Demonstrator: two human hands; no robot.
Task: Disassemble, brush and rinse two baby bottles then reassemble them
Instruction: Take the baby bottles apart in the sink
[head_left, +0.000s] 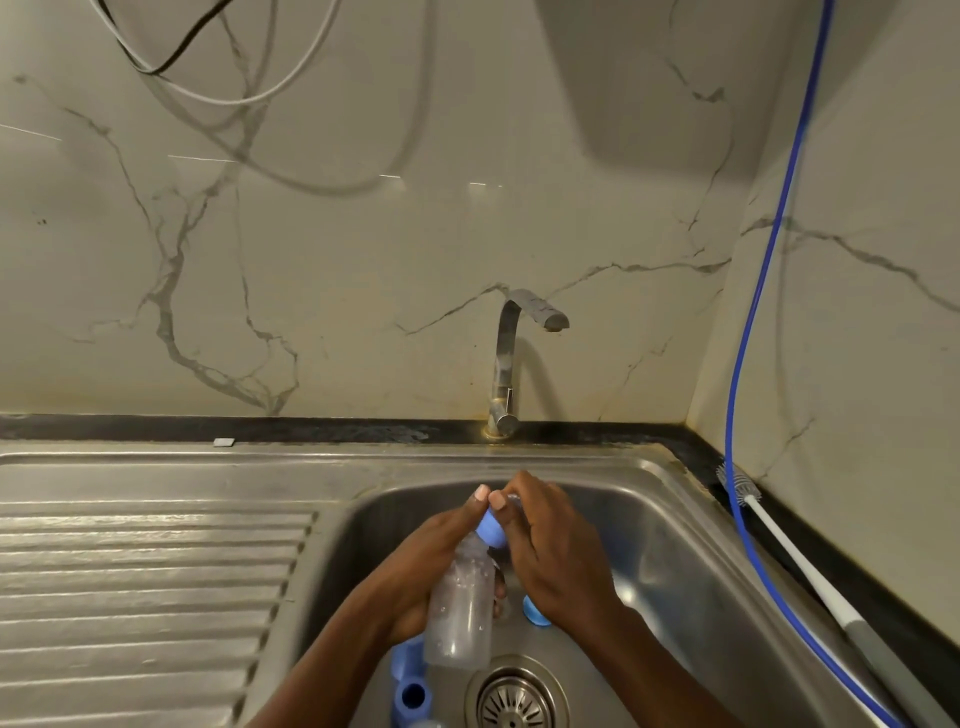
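The sink (623, 457) is brushed stainless steel, dull and smeared, with soft highlights in the basin. Its draining board (145, 561) is the same metal, pressed into ribs. The drain strainer (511, 701) is brighter perforated metal. The tap (506, 358) is polished metal, spotted with pale scale. The wall (363, 234) is glossy pale stone-look panelling with grey veins – it mirrors light streaks. The counter edge (260, 428) is dark, speckled stone. The bottle (460, 608) is clear plastic beaded with droplets; its collar (491, 527) is matt blue plastic, like the loose blue pieces (410, 686). The brush (795, 551) has a smooth white plastic handle. The hose (758, 291) is shiny blue plastic.
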